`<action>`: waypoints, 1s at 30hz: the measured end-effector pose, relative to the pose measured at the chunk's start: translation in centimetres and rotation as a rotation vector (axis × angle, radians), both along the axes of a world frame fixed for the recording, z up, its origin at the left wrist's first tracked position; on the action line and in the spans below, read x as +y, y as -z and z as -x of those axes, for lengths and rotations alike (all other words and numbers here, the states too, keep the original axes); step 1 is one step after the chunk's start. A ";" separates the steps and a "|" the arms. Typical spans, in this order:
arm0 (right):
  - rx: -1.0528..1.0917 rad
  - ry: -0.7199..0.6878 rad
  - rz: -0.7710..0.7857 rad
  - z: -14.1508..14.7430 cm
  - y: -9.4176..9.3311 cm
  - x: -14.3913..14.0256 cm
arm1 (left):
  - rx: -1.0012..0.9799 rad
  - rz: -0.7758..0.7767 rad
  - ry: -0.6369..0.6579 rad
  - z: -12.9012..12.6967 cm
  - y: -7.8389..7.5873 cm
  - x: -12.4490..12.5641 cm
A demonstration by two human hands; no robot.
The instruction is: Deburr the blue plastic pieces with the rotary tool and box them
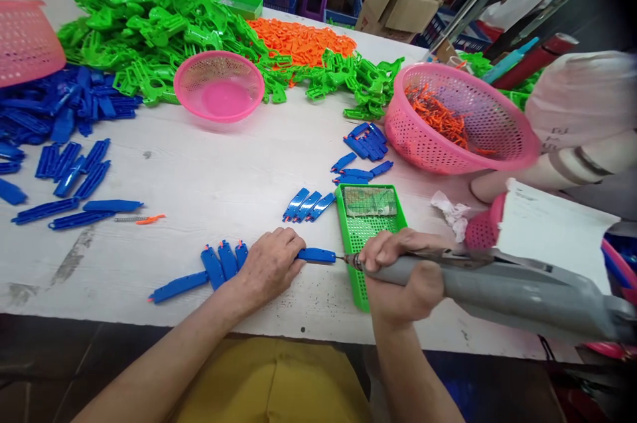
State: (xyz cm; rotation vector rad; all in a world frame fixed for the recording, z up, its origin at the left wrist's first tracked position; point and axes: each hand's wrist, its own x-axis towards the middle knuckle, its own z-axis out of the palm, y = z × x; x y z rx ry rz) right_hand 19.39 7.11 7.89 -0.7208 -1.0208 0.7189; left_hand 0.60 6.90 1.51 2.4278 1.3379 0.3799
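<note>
My left hand (275,255) is closed around one end of a blue plastic piece (318,255), whose other end sticks out to the right. In my right hand (401,273) is a grey electric screwdriver (497,287), lying nearly level with its bit pointing left at the end of that piece. Whether the bit touches a screw is too small to tell. Several similar blue pieces (213,267) with orange tips lie left of my left hand, and 3 more (308,206) lie just beyond it. A green basket tray (359,290) sits partly beneath the screwdriver, holding a magnetic-looking pad (371,201).
A pink basket (458,161) with orange parts stands right, near another person's arm (552,167). At the back lie heaps of green parts (149,24) and orange parts (303,41), with a pink bowl (219,94) in front. Blue parts (60,104) pile up left.
</note>
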 end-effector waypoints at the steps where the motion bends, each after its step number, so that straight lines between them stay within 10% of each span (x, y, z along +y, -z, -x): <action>1: 0.000 -0.011 0.002 0.4 0.2 0.0 | 0.009 0.008 0.000 -0.1 -0.1 0.0; 30: -0.070 -0.121 0.016 1.8 2.3 1.1 | 0.030 0.015 0.025 -0.3 -0.3 -0.1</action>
